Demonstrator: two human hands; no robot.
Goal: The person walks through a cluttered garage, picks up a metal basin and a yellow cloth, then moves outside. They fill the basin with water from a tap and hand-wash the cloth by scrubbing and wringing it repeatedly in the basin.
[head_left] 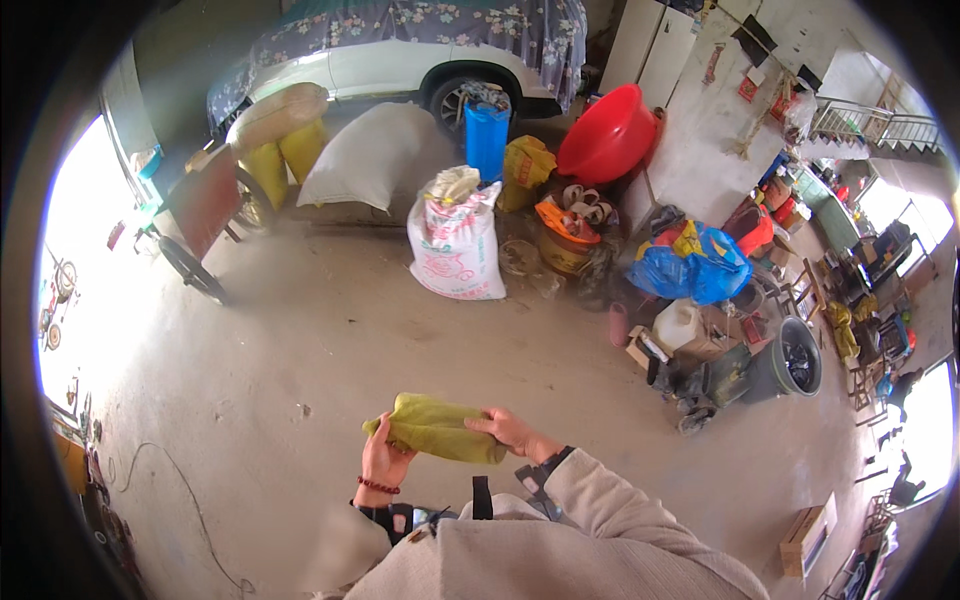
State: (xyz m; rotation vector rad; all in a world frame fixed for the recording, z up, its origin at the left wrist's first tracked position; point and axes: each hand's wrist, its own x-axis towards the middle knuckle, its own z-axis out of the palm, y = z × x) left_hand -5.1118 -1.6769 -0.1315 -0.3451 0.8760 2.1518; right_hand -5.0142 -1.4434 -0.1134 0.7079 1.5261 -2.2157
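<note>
A folded yellow-green piece of cloth or sack material (pixel 435 428) is held out in front of my body, above the bare floor. My left hand (pixel 384 458), with a dark red bead bracelet at the wrist, grips its left end from below. At its right end my right hand (pixel 505 431) pinches the upper edge, fingers closed over the material. The bundle lies roughly level between both hands. What is inside its folds, if anything, cannot be seen.
Ahead stands a white printed sack (pixel 455 250), with a blue bin (pixel 487 140) behind it. A red basin (pixel 608 135) and blue plastic bag (pixel 715 265) are to the right. A cart (pixel 200 205) stands left; a cable (pixel 190 490) crosses the left floor.
</note>
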